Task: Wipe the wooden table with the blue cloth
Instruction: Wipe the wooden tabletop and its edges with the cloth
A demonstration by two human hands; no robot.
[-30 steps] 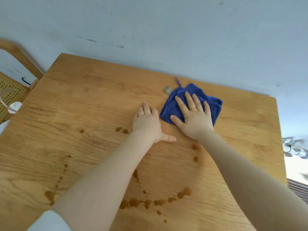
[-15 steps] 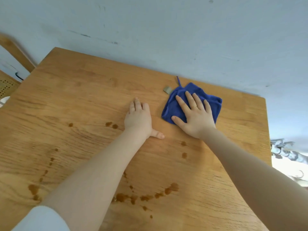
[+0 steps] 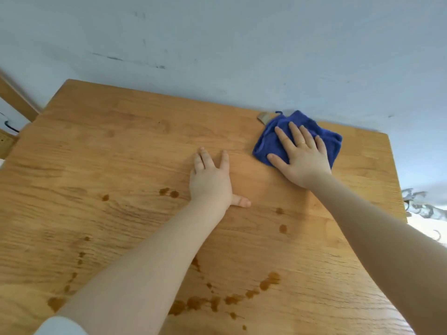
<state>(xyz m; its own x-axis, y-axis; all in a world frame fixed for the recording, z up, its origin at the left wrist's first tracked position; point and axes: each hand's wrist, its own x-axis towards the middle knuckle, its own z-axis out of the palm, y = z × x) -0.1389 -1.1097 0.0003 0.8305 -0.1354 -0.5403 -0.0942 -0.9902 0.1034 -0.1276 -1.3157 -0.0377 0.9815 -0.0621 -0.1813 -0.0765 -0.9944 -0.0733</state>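
The wooden table point(image 3: 121, 146) fills most of the view, its far edge against a pale wall. A folded blue cloth point(image 3: 268, 141) lies near the far right edge. My right hand point(image 3: 300, 153) presses flat on the cloth with fingers spread. My left hand point(image 3: 211, 180) rests flat on the bare wood at the middle, fingers apart, holding nothing. Brown liquid stains point(image 3: 268, 282) dot the near half of the table, some in a curved line, with smaller spots point(image 3: 169, 192) beside my left wrist.
The pale blue wall point(image 3: 242, 44) runs right behind the table. Part of a wooden chair point(image 3: 14, 100) stands at the far left. A small grey tag point(image 3: 263, 116) lies at the cloth's far corner. The table's right edge point(image 3: 396, 180) drops off.
My right hand has slid the blue cloth away from me and to the right, up to the far edge. The left hand has stayed flat, and the gap between the hands has widened.
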